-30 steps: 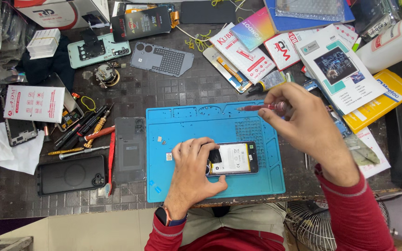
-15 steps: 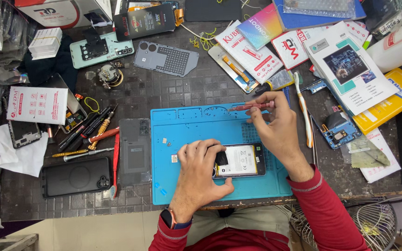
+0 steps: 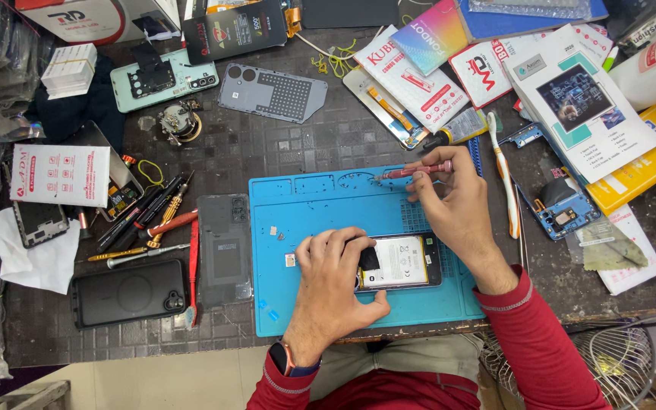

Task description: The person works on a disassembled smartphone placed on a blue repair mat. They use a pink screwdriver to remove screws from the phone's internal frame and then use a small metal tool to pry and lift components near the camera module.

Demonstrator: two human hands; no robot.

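On the blue mat (image 3: 305,205) the left hand (image 3: 335,285) clamps down on the opened phone (image 3: 398,262) (its back off, battery showing), while the right hand (image 3: 453,209), just beyond it, pinches a red screwdriver (image 3: 417,173) over the mat's top trays.

Left hand (image 3: 335,285) lies over the left end of an opened phone (image 3: 398,262) on the blue work mat (image 3: 305,205), lower centre of frame, fingers curled onto its edge. Right hand (image 3: 457,209), just above and right of the phone, pinches a red-handled screwdriver (image 3: 419,172) lying level, tip toward frame left at the mat's upper edge. Loose drivers and tweezers (image 3: 146,220) lie left of the mat; a black phone (image 3: 127,292) sits lower left.
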